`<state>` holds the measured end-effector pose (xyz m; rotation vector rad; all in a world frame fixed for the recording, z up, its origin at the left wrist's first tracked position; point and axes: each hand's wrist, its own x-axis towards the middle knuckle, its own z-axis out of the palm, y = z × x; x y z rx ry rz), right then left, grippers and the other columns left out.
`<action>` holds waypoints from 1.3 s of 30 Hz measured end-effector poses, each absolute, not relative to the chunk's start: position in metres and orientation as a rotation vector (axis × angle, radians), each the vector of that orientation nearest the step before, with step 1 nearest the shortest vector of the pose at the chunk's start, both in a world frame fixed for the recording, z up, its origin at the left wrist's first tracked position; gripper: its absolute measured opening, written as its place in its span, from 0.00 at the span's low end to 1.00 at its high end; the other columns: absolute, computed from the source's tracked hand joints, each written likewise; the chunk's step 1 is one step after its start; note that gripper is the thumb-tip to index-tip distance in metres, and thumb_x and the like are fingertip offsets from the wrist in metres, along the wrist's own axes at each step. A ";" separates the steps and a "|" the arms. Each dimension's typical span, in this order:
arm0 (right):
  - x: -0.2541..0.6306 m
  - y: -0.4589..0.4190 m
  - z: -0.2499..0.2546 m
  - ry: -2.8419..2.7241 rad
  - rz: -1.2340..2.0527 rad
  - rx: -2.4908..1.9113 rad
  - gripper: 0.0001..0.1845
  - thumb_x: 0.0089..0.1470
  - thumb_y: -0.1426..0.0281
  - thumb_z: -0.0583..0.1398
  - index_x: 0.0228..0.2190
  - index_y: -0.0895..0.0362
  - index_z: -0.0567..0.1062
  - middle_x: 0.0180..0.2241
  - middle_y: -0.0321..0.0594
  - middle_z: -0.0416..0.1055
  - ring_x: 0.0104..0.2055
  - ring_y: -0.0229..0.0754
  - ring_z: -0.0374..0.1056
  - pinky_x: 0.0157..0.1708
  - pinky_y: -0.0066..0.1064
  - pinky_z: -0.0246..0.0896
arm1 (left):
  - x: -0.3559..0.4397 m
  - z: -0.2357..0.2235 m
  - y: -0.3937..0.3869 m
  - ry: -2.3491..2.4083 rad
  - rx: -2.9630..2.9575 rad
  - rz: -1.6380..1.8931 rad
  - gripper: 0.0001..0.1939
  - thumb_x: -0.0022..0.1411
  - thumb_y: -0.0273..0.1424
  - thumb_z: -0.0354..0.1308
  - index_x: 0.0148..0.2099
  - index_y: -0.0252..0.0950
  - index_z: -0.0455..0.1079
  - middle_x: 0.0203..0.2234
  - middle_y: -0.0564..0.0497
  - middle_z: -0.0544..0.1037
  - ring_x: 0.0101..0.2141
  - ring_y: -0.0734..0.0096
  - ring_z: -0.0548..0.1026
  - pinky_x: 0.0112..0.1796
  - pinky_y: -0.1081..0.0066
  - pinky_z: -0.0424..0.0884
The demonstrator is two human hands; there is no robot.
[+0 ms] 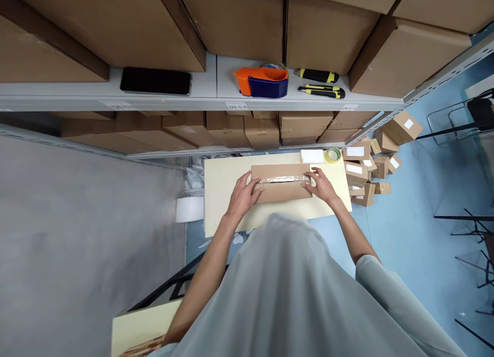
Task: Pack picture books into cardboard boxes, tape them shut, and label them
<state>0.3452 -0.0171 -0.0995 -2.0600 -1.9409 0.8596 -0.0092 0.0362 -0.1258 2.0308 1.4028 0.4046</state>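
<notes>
A flat brown cardboard box (pixel 281 192) lies on a pale yellow table (pixel 222 182), with a strip of clear tape (pixel 281 179) running along its middle seam. My left hand (pixel 244 194) grips the box's left end, fingers curled over its edge. My right hand (pixel 322 184) presses on the right end of the box, fingers bent over the tape strip's end.
A white pad (pixel 312 156) and a tape roll (pixel 333 154) sit at the table's far right. Small labelled boxes (pixel 365 169) are piled on the blue floor at right. The shelf above holds a phone (pixel 155 81), an orange-blue tape dispenser (pixel 263 81) and two yellow-black utility knives (pixel 320 84).
</notes>
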 end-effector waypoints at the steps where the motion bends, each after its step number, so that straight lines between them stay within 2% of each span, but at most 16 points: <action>1: 0.344 -0.021 -0.103 -1.924 0.872 -2.077 0.25 0.69 0.58 0.65 0.63 0.52 0.76 0.69 0.54 0.62 0.68 0.57 0.68 0.66 0.47 0.69 | -0.010 -0.129 0.033 1.407 2.013 0.401 0.20 0.73 0.40 0.60 0.62 0.42 0.76 0.75 0.39 0.64 0.72 0.43 0.65 0.69 0.43 0.65; 3: 0.342 -0.026 -0.110 -1.895 0.885 -2.101 0.27 0.71 0.57 0.62 0.66 0.50 0.73 0.70 0.53 0.64 0.68 0.56 0.68 0.67 0.47 0.69 | -0.009 -0.134 0.031 1.428 1.983 0.401 0.20 0.74 0.41 0.58 0.63 0.42 0.76 0.76 0.41 0.63 0.71 0.44 0.67 0.69 0.44 0.67; 6: 0.337 -0.025 -0.114 -1.871 0.879 -2.120 0.25 0.72 0.58 0.60 0.66 0.50 0.73 0.67 0.51 0.67 0.67 0.53 0.70 0.65 0.44 0.70 | -0.004 -0.137 0.033 1.476 1.971 0.404 0.19 0.73 0.40 0.60 0.61 0.42 0.77 0.75 0.42 0.64 0.68 0.44 0.69 0.67 0.47 0.69; 10: 0.330 -0.015 -0.109 -1.863 0.847 -2.187 0.23 0.70 0.59 0.63 0.62 0.50 0.75 0.68 0.51 0.67 0.66 0.54 0.70 0.62 0.44 0.72 | 0.001 -0.136 0.042 1.504 2.002 0.391 0.16 0.69 0.38 0.63 0.57 0.42 0.78 0.72 0.41 0.67 0.65 0.44 0.71 0.64 0.49 0.73; 13: 0.328 -0.011 -0.102 -1.833 0.878 -2.210 0.22 0.68 0.62 0.64 0.61 0.50 0.75 0.67 0.50 0.68 0.65 0.55 0.71 0.60 0.45 0.73 | 0.002 -0.134 0.044 1.515 2.018 0.356 0.18 0.68 0.37 0.65 0.58 0.42 0.78 0.71 0.41 0.68 0.65 0.43 0.72 0.63 0.48 0.74; 17: 0.327 -0.012 -0.100 -1.792 0.913 -2.150 0.19 0.66 0.67 0.64 0.58 0.51 0.77 0.63 0.49 0.70 0.62 0.53 0.73 0.60 0.43 0.72 | -0.001 -0.132 0.039 1.514 2.024 0.327 0.19 0.69 0.37 0.63 0.60 0.42 0.78 0.71 0.42 0.68 0.66 0.43 0.71 0.65 0.50 0.72; 20: 0.324 -0.014 -0.102 -1.759 0.884 -2.185 0.20 0.67 0.68 0.63 0.59 0.51 0.76 0.63 0.49 0.70 0.61 0.53 0.73 0.59 0.44 0.72 | -0.002 -0.132 0.032 1.507 2.015 0.343 0.19 0.72 0.38 0.60 0.61 0.41 0.78 0.73 0.42 0.66 0.64 0.44 0.73 0.63 0.50 0.74; 23: 0.319 -0.013 -0.099 -1.793 0.852 -2.235 0.20 0.68 0.67 0.63 0.60 0.51 0.76 0.65 0.51 0.69 0.63 0.55 0.71 0.59 0.46 0.72 | 0.000 -0.134 0.031 1.517 2.014 0.360 0.19 0.72 0.37 0.58 0.61 0.40 0.78 0.73 0.40 0.65 0.63 0.43 0.74 0.62 0.49 0.75; 27: 0.316 -0.004 -0.083 -1.920 0.784 -2.250 0.19 0.67 0.67 0.66 0.58 0.52 0.78 0.69 0.54 0.65 0.68 0.58 0.68 0.62 0.48 0.70 | 0.000 -0.130 0.041 1.486 2.109 0.382 0.19 0.69 0.36 0.62 0.60 0.40 0.80 0.71 0.38 0.68 0.66 0.40 0.71 0.64 0.46 0.72; 30: 0.313 0.013 -0.068 -1.998 0.727 -2.171 0.19 0.68 0.67 0.65 0.58 0.53 0.79 0.68 0.53 0.67 0.67 0.56 0.69 0.63 0.48 0.70 | -0.001 -0.118 0.058 1.424 2.164 0.413 0.18 0.68 0.36 0.64 0.58 0.40 0.81 0.70 0.37 0.70 0.67 0.38 0.70 0.64 0.44 0.72; 34: 0.304 0.056 -0.042 -2.086 0.520 -1.988 0.19 0.69 0.66 0.64 0.59 0.55 0.78 0.64 0.54 0.72 0.65 0.57 0.70 0.64 0.49 0.69 | 0.006 -0.087 0.096 1.364 2.221 0.535 0.16 0.71 0.38 0.62 0.57 0.40 0.82 0.67 0.37 0.74 0.68 0.38 0.69 0.65 0.41 0.70; 37: 0.292 0.101 -0.012 -2.119 0.340 -1.819 0.20 0.71 0.63 0.62 0.60 0.56 0.77 0.59 0.55 0.75 0.61 0.59 0.72 0.63 0.52 0.69 | 0.021 -0.053 0.135 1.351 2.247 0.740 0.18 0.73 0.40 0.60 0.60 0.40 0.80 0.67 0.37 0.74 0.68 0.41 0.69 0.67 0.41 0.69; 39: 0.283 0.135 0.011 -2.155 0.238 -1.692 0.23 0.72 0.63 0.61 0.63 0.57 0.73 0.62 0.56 0.73 0.62 0.60 0.70 0.63 0.53 0.68 | 0.033 -0.028 0.163 1.336 2.257 0.874 0.20 0.74 0.39 0.59 0.62 0.40 0.78 0.66 0.38 0.74 0.67 0.44 0.70 0.67 0.43 0.68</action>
